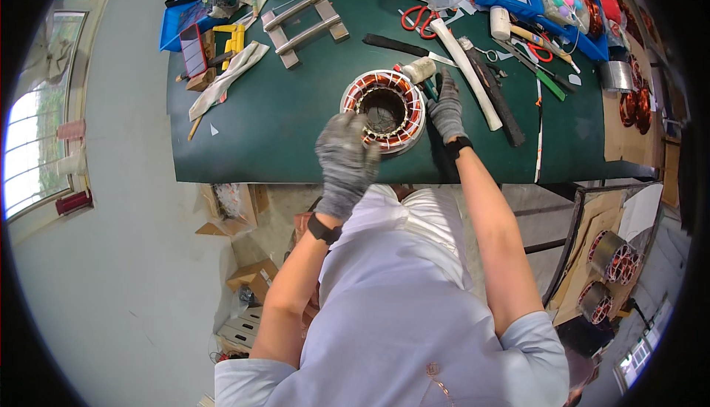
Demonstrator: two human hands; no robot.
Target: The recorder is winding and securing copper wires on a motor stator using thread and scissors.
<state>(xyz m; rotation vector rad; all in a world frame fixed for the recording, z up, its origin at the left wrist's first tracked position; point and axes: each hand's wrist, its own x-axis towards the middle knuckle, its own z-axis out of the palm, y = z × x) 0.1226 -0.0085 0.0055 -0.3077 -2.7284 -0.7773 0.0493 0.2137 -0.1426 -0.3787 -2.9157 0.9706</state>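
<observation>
A round motor stator [414,124] stands on the green workbench, its copper windings laced with white cord around a dark open bore. My left hand [344,157], in a grey glove, is over the stator's near left rim. Motion blurs its fingers, so I cannot tell whether they grip anything. To the right of the stator is my right hand [447,111], also gloved, with its fingers stretched toward the far side. A dark green handle [430,89] shows by its thumb; whether the hand touches it is unclear. Just beyond lies a whitish roll [419,70].
A metal frame [305,26] lies at the far left. Red-handled scissors [420,21], a white rod [466,74] and a black bar [494,95] lie at the right. Blue bins [168,31] hold supplies. More stators [614,256] rest on a lower right shelf.
</observation>
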